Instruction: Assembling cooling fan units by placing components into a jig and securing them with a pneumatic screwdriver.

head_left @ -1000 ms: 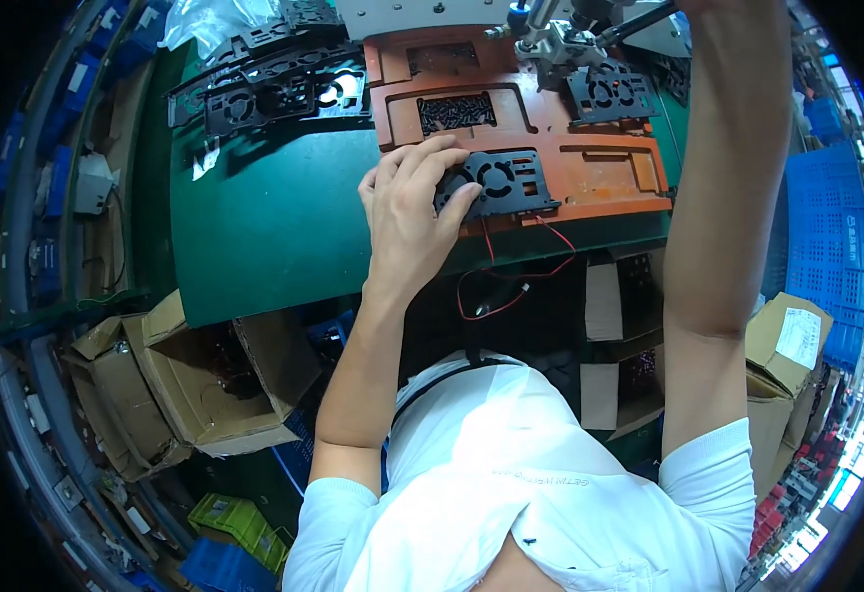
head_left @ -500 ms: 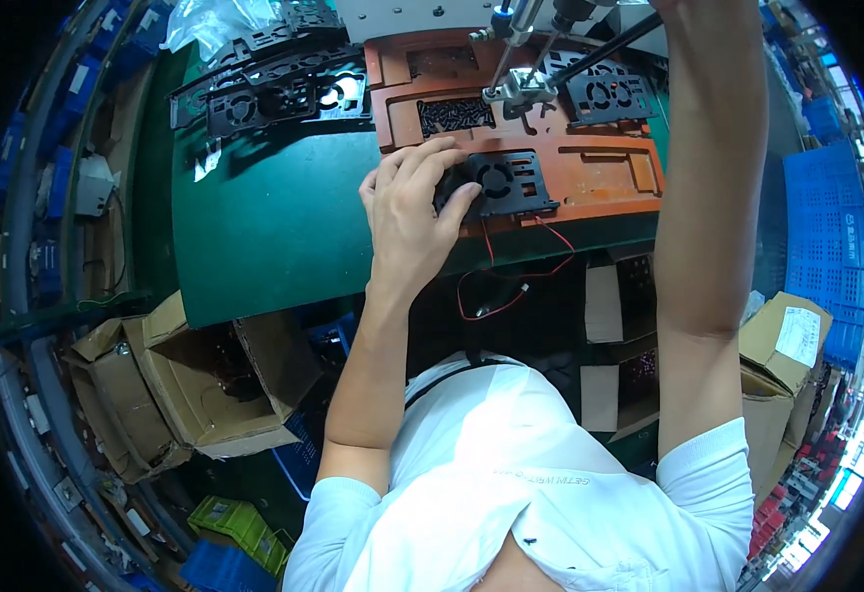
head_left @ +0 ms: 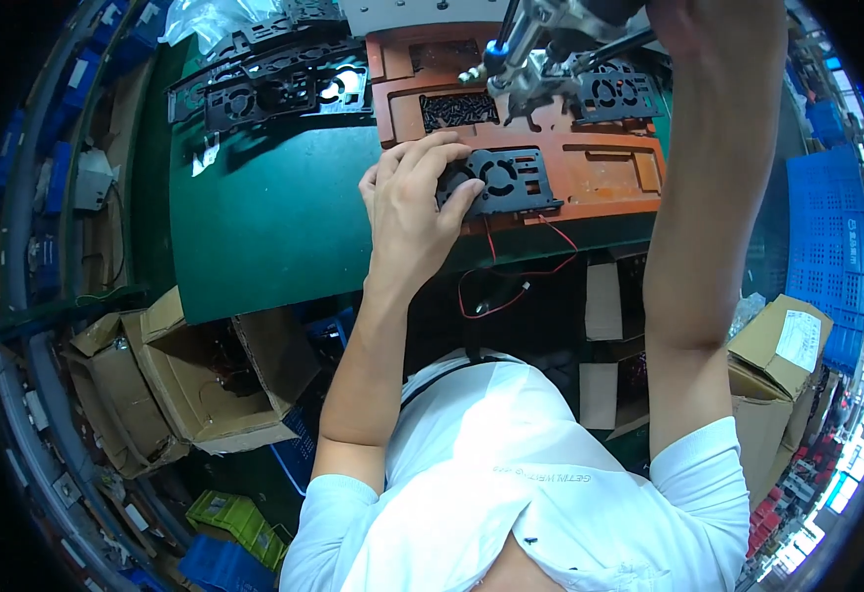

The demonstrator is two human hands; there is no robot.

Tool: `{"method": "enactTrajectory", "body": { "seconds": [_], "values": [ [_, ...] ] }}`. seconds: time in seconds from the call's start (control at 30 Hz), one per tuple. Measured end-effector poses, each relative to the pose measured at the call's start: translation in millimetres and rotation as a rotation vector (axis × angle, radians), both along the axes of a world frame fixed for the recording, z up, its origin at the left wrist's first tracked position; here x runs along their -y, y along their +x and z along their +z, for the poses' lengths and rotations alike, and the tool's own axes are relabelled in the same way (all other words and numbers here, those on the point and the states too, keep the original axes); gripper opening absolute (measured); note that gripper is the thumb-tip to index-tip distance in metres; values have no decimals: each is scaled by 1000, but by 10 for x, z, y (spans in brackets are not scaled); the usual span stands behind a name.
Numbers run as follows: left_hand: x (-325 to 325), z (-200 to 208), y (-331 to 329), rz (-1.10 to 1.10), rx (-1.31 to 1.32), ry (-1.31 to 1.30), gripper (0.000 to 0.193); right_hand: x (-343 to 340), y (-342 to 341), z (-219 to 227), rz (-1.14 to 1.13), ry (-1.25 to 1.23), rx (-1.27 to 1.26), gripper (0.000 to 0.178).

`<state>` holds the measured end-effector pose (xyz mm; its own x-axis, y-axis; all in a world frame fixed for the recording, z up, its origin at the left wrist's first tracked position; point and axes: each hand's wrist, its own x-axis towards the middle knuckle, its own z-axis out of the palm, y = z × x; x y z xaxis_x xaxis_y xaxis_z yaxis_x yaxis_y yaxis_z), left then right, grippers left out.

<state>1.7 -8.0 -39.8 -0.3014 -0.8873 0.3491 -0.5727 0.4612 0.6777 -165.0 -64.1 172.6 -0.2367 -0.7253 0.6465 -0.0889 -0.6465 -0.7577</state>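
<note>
My left hand (head_left: 414, 202) is closed on the left end of a black bracket plate (head_left: 517, 181) with fan-shaped cutouts, thumb on its face and fingers over its far edge. The plate lies on an orange fixture board (head_left: 595, 205). From its near edge, thin red and black wires (head_left: 567, 252) hang with a small white connector. My right arm reaches to the upper edge of the view, where my right hand (head_left: 693, 15) is cut off, its fingers not visible. Beside it a metal screwdriving head (head_left: 530, 84), blurred, hangs above the board.
Black screws (head_left: 459, 110) fill a recess in the board. Another black plate (head_left: 617, 96) sits at its far right. Stacked black brackets (head_left: 274, 89) stand on the green table (head_left: 264, 217) at the left. Cardboard boxes (head_left: 205, 395) and a blue crate (head_left: 826, 217) flank me.
The screwdriving head has shifted slightly right and looks larger and more blurred. My right forearm has moved with it. My left hand and the plate stay almost still.
</note>
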Motion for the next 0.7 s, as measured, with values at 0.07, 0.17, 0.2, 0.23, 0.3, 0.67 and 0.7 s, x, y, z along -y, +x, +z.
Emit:
{"method": "enactTrajectory", "body": {
  "seconds": [0.07,0.17,0.2,0.23,0.3,0.67,0.7],
  "values": [
    [5,4,-14,-7,-24,-17,34,-67,16,-64,44,6,22,23],
    [1,15,-5,-11,-32,4,32,-188,104,-127,122,70,99,24],
    [0,17,-2,-10,-31,6,32,-206,137,-152,153,126,152,23],
    [-1,18,0,-10,-25,35,31,-193,148,-215,187,107,189,22],
    [-2,19,-8,-15,-21,64,30,-249,207,-205,130,128,183,23],
    [0,11,-29,-18,-23,31,28,-284,259,-232,6,218,212,26],
    [-7,-1,-5,-10,-20,34,28,-292,308,-228,1,256,234,26]
  ]
}}
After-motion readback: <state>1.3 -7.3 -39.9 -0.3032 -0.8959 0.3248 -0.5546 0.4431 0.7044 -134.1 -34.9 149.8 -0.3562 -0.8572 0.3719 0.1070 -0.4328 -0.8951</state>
